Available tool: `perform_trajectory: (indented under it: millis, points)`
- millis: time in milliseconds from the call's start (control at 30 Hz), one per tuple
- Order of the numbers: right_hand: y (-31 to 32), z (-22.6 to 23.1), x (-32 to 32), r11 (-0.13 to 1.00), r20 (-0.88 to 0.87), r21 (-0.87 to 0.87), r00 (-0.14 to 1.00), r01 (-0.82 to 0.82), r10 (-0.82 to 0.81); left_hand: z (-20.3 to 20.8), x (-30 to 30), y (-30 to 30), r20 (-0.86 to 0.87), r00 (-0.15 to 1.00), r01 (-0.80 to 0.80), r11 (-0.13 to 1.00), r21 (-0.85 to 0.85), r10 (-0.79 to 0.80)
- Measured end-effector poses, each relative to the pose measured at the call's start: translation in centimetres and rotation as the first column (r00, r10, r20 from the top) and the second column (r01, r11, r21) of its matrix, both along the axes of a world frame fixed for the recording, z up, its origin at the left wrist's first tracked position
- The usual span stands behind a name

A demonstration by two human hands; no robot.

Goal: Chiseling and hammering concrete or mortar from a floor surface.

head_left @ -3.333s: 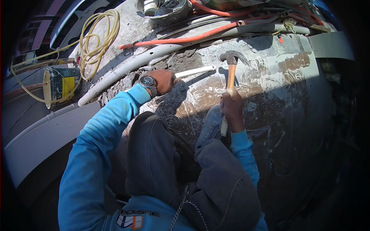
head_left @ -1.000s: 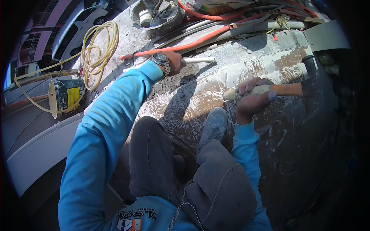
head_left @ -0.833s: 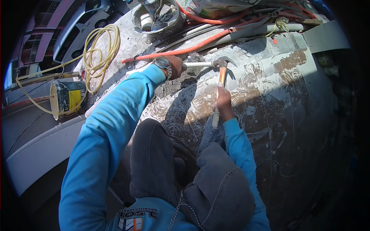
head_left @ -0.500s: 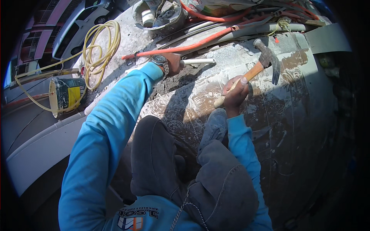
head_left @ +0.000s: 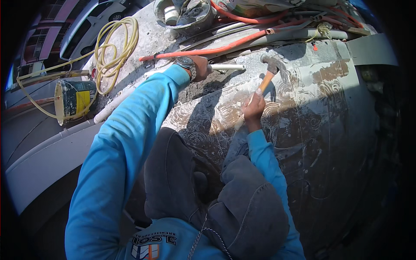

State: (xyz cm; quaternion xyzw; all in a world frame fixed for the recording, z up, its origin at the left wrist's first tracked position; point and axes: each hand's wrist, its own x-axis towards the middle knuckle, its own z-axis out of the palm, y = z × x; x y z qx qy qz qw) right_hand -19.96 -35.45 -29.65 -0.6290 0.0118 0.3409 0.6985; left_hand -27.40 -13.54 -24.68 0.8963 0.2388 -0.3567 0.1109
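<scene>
My left hand [head_left: 200,68], with a watch on its wrist, is closed round a thin white pipe [head_left: 229,67] beside a patch of grey rubble [head_left: 203,86]. Its fingers are partly hidden from above. The pipe's end sticks out to the right of the hand. In my right hand [head_left: 253,108] is a claw hammer, gripped by its wooden handle [head_left: 265,83]. The metal hammer head [head_left: 273,65] is up and to the right of that hand, apart from the pipe's end. Below them lies a dusty slab [head_left: 242,97] with swirled white marks.
Orange hoses [head_left: 208,51] and grey pipes [head_left: 277,37] lie along the far side. A basin [head_left: 195,29] holding a white cup [head_left: 172,15] stands at the back. To the left are a coiled yellow hose [head_left: 132,37] and a dark bucket [head_left: 67,99]. My knees [head_left: 167,173] are close below.
My right hand has moved a little left, and the hammer head has swung left toward the white pipe's end. The left hand has stayed closed on the pipe. The view has shifted slightly.
</scene>
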Motion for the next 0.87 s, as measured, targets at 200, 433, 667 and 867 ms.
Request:
perform_trajectory:
  millis: [200,433,667,867]
  points:
    - [-2.9,-0.5,4.0,0.998,-0.011,-0.023,0.999,-0.050,0.050,-0.6,0.4,0.9,0.038,0.999,0.034,0.999,0.030,-0.035]
    - [-0.7,-1.5,0.0,0.962,0.105,0.250,0.985,0.109,-0.138,-0.7,0.1,0.8,-0.085,0.996,0.019,0.999,0.047,-0.015]
    - [-1.5,-1.6,2.5,0.992,-0.035,0.071,0.993,-0.106,0.109,-1.2,0.1,1.9,-0.005,0.998,0.055,0.998,0.038,-0.055]
    - [-0.5,-5.5,-1.3,0.998,0.132,0.041,0.989,0.054,-0.059,-0.5,0.2,1.4,-0.088,0.996,-0.003,1.000,0.024,0.005]
